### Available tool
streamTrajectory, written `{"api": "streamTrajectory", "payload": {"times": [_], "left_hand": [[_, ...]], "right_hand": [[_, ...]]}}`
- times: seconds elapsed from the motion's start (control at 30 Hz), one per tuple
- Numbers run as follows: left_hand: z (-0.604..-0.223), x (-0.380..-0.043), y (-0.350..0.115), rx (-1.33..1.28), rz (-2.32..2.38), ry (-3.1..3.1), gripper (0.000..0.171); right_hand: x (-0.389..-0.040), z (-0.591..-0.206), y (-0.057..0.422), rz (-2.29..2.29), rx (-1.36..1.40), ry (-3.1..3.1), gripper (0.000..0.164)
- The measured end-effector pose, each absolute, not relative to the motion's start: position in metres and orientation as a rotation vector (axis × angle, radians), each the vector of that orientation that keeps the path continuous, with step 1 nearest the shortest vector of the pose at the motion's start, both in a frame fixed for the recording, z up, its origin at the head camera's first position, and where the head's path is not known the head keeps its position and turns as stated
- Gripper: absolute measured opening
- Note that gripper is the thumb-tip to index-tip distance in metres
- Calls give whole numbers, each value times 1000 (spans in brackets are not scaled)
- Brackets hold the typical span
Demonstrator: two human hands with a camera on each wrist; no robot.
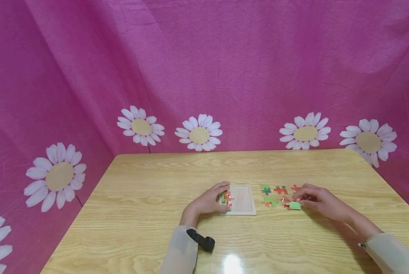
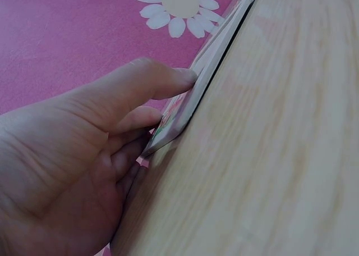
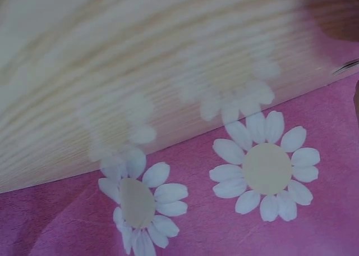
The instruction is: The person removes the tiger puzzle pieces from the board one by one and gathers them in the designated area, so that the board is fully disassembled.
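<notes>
A square puzzle tray (image 1: 243,211) with a pale rim lies on the table. Orange, white and green pieces (image 1: 227,198) fill a strip along its left side. My left hand (image 1: 210,199) holds that side, fingers at the far corner and thumb at the near edge. In the left wrist view the thumb (image 2: 168,83) lies on the rim of the tray. Right of the tray, my right hand (image 1: 322,201) pinches a green puzzle piece (image 1: 295,206) among the loose pieces, its fingertips partly hidden. Only a dark blurred bit of that hand shows in the right wrist view.
Loose pieces lie in two rows right of the tray, among them a green one (image 1: 265,189), a red one (image 1: 280,190) and a green-orange one (image 1: 270,202). The wooden table (image 1: 139,213) ends at a pink curtain (image 1: 242,76) with white daisies.
</notes>
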State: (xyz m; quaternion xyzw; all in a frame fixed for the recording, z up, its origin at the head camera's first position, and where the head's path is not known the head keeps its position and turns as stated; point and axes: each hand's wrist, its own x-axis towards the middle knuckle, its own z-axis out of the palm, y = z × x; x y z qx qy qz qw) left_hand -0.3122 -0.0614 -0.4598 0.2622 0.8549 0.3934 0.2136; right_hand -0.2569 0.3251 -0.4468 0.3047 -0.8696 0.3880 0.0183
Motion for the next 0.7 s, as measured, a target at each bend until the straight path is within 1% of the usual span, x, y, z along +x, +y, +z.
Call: {"api": "streamTrajectory", "payload": {"times": [0.7], "left_hand": [[-460, -313, -61, 735, 1080, 2376, 80]], "right_hand": [[-254, -450, 348, 1266, 913, -2703, 20]]}}
